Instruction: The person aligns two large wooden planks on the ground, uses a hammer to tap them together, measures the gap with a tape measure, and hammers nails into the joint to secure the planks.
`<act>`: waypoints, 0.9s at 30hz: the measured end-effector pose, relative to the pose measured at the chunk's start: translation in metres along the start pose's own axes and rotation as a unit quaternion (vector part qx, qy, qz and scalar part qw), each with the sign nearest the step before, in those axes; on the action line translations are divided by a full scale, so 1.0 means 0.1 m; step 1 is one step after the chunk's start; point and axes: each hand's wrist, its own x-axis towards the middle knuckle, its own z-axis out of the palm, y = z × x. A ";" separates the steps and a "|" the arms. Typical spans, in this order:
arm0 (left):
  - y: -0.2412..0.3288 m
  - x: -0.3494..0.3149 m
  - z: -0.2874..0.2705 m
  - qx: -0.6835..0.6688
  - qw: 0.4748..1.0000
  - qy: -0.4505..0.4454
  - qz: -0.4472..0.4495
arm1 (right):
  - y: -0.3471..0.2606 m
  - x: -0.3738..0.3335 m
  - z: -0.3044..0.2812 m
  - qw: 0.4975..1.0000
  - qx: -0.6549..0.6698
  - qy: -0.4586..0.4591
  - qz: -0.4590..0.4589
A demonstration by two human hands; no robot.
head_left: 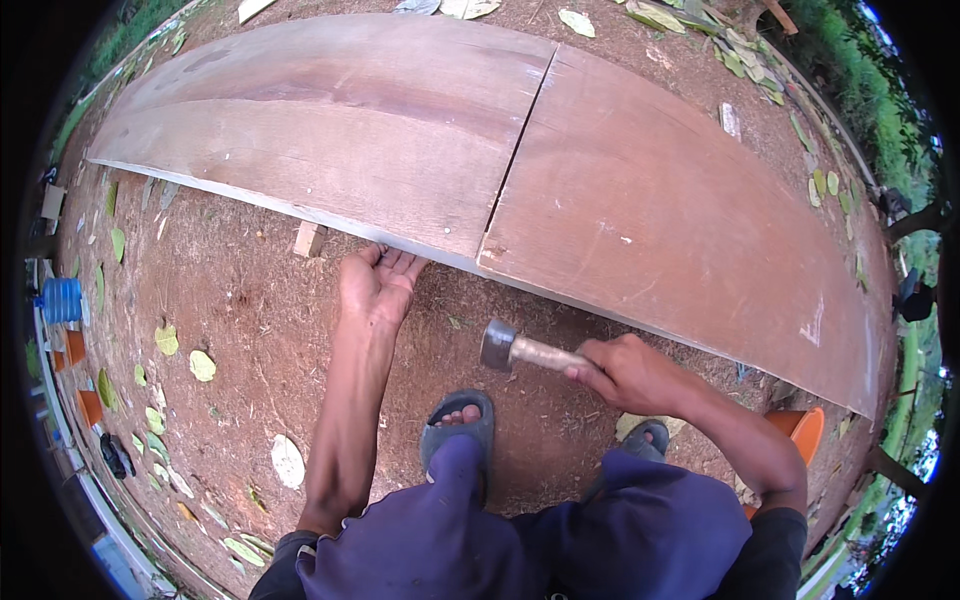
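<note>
Brown dirt ground (270, 375); hammer (530, 351) grey-headed, pale-handled.

There are two large boards (330, 120), one hammer (535, 353), two hands (378, 295), two sandals (440, 436), one small block (309, 239), one blue jug (62, 300).

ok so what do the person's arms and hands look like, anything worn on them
The left hand and right hand are bare, without gloves, and no watch or bracelet shows at the wrists. The forearms are uncovered. Dark sleeves end near the elbows, with no visible markings.
</note>
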 end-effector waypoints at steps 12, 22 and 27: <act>-0.32 0.49 -0.40 -0.004 0.997 0.075 0.002 | 0.37 -0.07 0.45 0.995 -0.091 0.040 0.000; -0.31 0.44 -0.72 0.167 0.984 0.059 0.019 | 1.55 -0.91 1.19 0.696 0.491 0.424 0.309; -0.44 0.30 -1.10 0.203 0.977 0.064 0.021 | 1.81 -1.11 0.93 0.527 0.572 0.571 0.262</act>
